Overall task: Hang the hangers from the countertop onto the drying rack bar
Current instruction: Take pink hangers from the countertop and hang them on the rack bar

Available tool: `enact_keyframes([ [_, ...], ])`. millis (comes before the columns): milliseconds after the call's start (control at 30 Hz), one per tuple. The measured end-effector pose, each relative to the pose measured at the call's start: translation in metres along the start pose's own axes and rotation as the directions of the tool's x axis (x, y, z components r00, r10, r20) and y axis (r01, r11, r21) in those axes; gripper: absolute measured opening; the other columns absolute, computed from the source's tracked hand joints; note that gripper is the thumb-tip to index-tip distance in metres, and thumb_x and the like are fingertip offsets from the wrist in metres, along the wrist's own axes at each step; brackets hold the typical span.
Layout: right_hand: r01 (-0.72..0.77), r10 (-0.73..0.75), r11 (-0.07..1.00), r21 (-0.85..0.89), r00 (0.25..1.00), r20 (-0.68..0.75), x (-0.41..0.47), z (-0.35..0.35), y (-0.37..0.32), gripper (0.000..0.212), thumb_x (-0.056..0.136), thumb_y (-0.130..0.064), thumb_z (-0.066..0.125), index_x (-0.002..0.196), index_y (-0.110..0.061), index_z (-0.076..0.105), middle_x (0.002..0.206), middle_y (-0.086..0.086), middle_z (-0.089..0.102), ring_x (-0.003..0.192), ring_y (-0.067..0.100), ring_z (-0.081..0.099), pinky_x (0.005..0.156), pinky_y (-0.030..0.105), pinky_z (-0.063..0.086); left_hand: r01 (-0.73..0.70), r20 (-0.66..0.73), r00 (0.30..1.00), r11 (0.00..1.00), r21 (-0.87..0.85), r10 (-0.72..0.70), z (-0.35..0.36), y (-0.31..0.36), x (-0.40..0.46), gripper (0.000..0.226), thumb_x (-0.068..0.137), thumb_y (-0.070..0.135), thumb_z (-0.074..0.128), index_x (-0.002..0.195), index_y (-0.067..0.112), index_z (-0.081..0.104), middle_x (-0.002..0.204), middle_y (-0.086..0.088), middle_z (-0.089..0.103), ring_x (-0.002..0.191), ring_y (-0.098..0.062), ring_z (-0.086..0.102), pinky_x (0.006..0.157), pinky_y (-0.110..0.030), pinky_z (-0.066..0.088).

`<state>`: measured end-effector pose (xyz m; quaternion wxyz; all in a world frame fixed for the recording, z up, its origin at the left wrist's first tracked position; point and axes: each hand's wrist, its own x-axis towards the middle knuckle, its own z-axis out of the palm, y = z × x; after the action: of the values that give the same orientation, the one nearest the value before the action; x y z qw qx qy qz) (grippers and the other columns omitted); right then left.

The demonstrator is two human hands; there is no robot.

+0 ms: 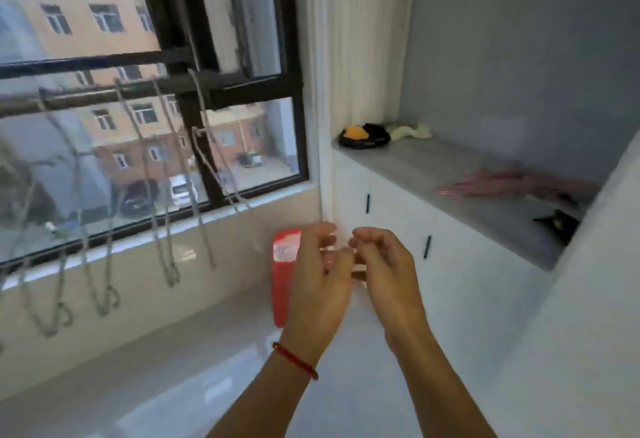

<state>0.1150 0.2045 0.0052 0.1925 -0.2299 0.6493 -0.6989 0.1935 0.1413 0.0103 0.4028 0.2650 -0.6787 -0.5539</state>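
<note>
Hangers (512,184), pink and thin, are seen piled on the countertop (433,167) up and right of the right hand (384,257); likely light, stiff, easily tangled, best taken near the hook. Both hands' fingers are curled close together, the left hand (318,275) touching the right; whether anything is pinched cannot be told.

Left of the hands, thin shiny metal-looking hangers (162,202) are seen on a dark, dull bar (104,94). Below the hands, glossy smooth floor tiles (194,378) are seen. To the right, a matt grey countertop (450,174) is seen.
</note>
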Motion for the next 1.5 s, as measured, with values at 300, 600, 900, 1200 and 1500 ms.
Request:
enact_keyframes([
  [300, -0.232, 0.189, 0.967, -0.101, 0.928, -0.32, 0.134, -0.131, 0.068, 0.019, 0.107, -0.023, 0.049, 0.115, -0.025, 0.065, 0.112, -0.002, 0.072, 0.098, 0.017, 0.071, 0.084, 0.034, 0.061, 0.372, 0.255, 0.893, 0.927, 0.05, -0.372, 0.203, -0.083, 0.118, 0.031, 0.098, 0.019, 0.056, 0.128, 0.019, 0.048, 0.102, -0.005, 0.063, 0.086, -0.018, 0.061, 0.081, -0.032, 0.052],
  [600, -0.365, 0.246, 0.914, -0.178, 0.846, -0.473, 0.308, -0.207, 0.08, 0.017, 0.104, -0.02, 0.052, 0.117, -0.018, 0.063, 0.11, 0.007, 0.07, 0.101, 0.026, 0.069, 0.093, 0.045, 0.061, 0.29, 0.404, 0.831, 0.917, 0.273, -0.383, 0.353, -0.138, 0.283, 0.04, 0.096, 0.022, 0.061, 0.133, 0.007, 0.053, 0.132, -0.013, 0.061, 0.12, -0.031, 0.059, 0.1, -0.036, 0.047],
  [900, -0.401, 0.257, 0.895, -0.195, 0.822, -0.509, 0.491, -0.272, 0.115, 0.017, 0.093, -0.031, 0.058, 0.089, -0.018, 0.067, 0.085, 0.009, 0.073, 0.077, 0.025, 0.068, 0.073, 0.043, 0.056, 0.018, 0.489, 0.837, 0.905, 0.426, -0.247, 0.466, -0.184, 0.425, 0.02, 0.092, 0.025, 0.063, 0.106, 0.011, 0.067, 0.098, -0.006, 0.071, 0.093, -0.029, 0.07, 0.082, -0.039, 0.06],
  [1200, -0.623, 0.387, 0.737, -0.264, 0.708, -0.59, 0.631, -0.338, 0.174, 0.05, 0.078, -0.051, 0.049, 0.084, -0.01, 0.078, 0.096, 0.019, 0.077, 0.093, 0.037, 0.073, 0.08, 0.043, 0.056, -0.258, 0.601, 0.752, 0.717, 0.647, -0.271, 0.553, -0.243, 0.509, 0.044, 0.095, 0.014, 0.058, 0.138, 0.007, 0.057, 0.138, -0.016, 0.06, 0.128, -0.033, 0.054, 0.108, -0.042, 0.046],
  [1500, -0.763, 0.408, 0.582, -0.283, 0.575, -0.71, 0.66, -0.369, 0.19, 0.062, 0.084, -0.053, 0.062, 0.122, -0.005, 0.07, 0.124, 0.017, 0.072, 0.114, 0.037, 0.068, 0.088, 0.036, 0.052, -0.386, 0.641, 0.739, 0.648, 0.657, -0.209, 0.586, -0.295, 0.541, 0.022, 0.089, 0.005, 0.055, 0.092, 0.006, 0.077, 0.098, -0.018, 0.072, 0.096, -0.036, 0.067, 0.082, -0.039, 0.052],
])
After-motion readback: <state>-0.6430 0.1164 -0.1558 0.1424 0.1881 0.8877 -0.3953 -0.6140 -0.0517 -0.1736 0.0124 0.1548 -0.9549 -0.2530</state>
